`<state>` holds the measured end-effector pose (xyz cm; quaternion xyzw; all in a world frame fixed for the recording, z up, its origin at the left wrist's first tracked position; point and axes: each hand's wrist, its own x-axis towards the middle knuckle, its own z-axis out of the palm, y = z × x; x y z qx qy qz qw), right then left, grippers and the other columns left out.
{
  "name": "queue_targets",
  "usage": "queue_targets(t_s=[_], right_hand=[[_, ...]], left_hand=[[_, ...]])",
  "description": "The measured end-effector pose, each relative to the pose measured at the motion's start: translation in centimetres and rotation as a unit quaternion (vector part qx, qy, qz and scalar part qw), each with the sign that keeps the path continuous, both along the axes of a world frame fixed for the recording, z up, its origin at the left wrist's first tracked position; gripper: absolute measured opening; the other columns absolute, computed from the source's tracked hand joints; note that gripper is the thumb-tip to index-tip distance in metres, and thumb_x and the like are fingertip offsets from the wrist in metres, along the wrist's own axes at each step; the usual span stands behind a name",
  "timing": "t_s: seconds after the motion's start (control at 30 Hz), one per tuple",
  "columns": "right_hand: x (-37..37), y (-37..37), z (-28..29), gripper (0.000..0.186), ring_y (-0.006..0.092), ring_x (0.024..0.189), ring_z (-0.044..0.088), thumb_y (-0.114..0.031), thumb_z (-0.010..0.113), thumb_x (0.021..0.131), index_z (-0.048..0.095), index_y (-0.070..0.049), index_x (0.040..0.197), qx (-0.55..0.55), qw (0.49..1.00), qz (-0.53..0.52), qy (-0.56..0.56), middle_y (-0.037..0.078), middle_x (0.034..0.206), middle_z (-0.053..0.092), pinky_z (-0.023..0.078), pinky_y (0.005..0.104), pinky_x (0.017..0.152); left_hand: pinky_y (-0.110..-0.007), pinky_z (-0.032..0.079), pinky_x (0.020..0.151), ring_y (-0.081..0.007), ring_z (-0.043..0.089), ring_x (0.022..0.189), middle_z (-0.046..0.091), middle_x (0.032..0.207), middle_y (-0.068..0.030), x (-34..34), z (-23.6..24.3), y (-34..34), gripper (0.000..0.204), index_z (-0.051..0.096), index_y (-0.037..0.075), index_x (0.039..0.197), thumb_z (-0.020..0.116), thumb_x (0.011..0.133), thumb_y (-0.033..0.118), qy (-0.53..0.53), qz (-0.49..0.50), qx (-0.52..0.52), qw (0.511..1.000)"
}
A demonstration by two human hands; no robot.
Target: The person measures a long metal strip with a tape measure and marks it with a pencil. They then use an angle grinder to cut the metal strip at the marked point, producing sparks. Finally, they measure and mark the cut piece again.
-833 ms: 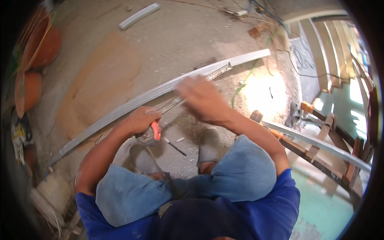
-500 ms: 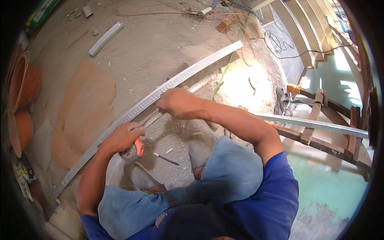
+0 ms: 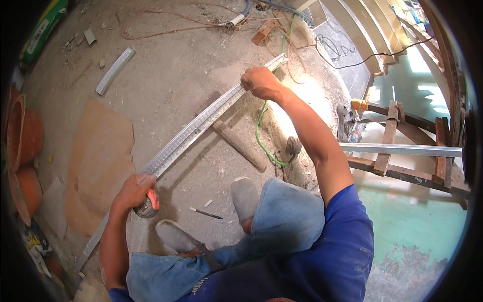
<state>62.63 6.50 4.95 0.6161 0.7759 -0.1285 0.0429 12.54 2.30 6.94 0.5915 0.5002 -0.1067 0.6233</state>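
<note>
A long ridged silver metal channel (image 3: 193, 121) lies diagonally over the floor in front of me. My left hand (image 3: 135, 190) is closed round a tape measure (image 3: 147, 207) with an orange-red part, near the channel's lower stretch. From there the pale tape blade (image 3: 201, 135) runs along the channel's near edge. Toward the far end, my right hand (image 3: 262, 83) is closed at the blade's other end, against the channel; its fingertips are partly hidden. A wooden bar (image 3: 240, 146) passes beneath the channel. By my feet lie a dark pen (image 3: 207, 213) and a small white piece (image 3: 208, 203).
A short metal offcut (image 3: 114, 71) and a brown sheet (image 3: 98, 168) lie left of the channel. Orange tubs (image 3: 27, 136) stand at the left edge. A green cable (image 3: 259, 133) curls near my right arm. Another metal length (image 3: 402, 149) rests on a wooden frame (image 3: 386, 143) at right.
My right hand has moved up and away along the channel, drawing out the tape blade. My left hand, with the tape measure, has shifted down and left.
</note>
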Motion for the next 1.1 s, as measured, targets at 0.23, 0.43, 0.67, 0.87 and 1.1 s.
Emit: queue_targets(t_s=[0.23,0.43,0.67,0.87,1.1], right_hand=[[-1.0,0.1,-1.0,0.009,0.0332,0.097,0.062,-0.016,0.061,0.086,0.068,-0.011,0.09,0.068,0.998,-0.014,0.0,0.01,0.092,0.065,0.046,0.0478,0.083],[-7.7,-0.6,-0.4,0.027,0.0346,0.092,0.063,-0.033,0.063,0.092,0.065,-0.006,0.091,0.064,0.992,0.066,0.087,0.013,0.091,0.064,0.048,0.048,0.083],[-15.5,-3.1,-0.8,0.045,0.0326,0.107,0.062,-0.042,0.069,0.089,0.062,-0.007,0.116,0.02,0.958,0.228,0.17,0.013,0.105,0.065,0.047,0.048,0.093],[-19.5,-3.5,-2.2,0.051,0.0303,0.111,0.062,-0.035,0.07,0.086,0.058,-0.01,0.129,-0.028,0.955,0.269,0.118,0.012,0.11,0.065,0.046,0.0498,0.092],[-22.4,-4.1,-4.1,0.028,0.0276,0.096,0.069,-0.021,0.057,0.089,0.063,-0.012,0.115,-0.001,0.969,0.243,0.042,0.007,0.101,0.069,0.048,0.0502,0.087]], left_hand=[[-0.033,0.052,0.065,-0.0179,0.067,0.064,0.066,0.069,-0.0089,0.1,-1.4,1.5,0.039,0.064,0.001,0.079,0.054,0.098,0.033,0.006,0.021,-0.019,1.0],[-0.032,0.052,0.065,-0.0181,0.067,0.065,0.066,0.069,-0.0085,-0.2,-3.2,1.7,0.037,0.063,0.002,0.08,0.054,0.099,0.033,-0.004,0.009,-0.004,1.0],[-0.033,0.052,0.064,-0.0187,0.068,0.064,0.066,0.07,-0.0093,1.5,-2.0,2.1,0.037,0.063,0.002,0.081,0.054,0.099,0.033,0.005,0.02,-0.013,1.0],[-0.033,0.053,0.063,-0.019,0.068,0.063,0.067,0.07,-0.0093,0.1,-4.5,1.7,0.036,0.062,0.002,0.082,0.054,0.101,0.032,0.005,0.024,-0.025,0.999],[-0.033,0.053,0.065,-0.0182,0.067,0.064,0.067,0.07,-0.0093,0.1,-5.0,2.0,0.037,0.064,0.001,0.084,0.054,0.101,0.032,0.023,-0.007,-0.014,1.0]])
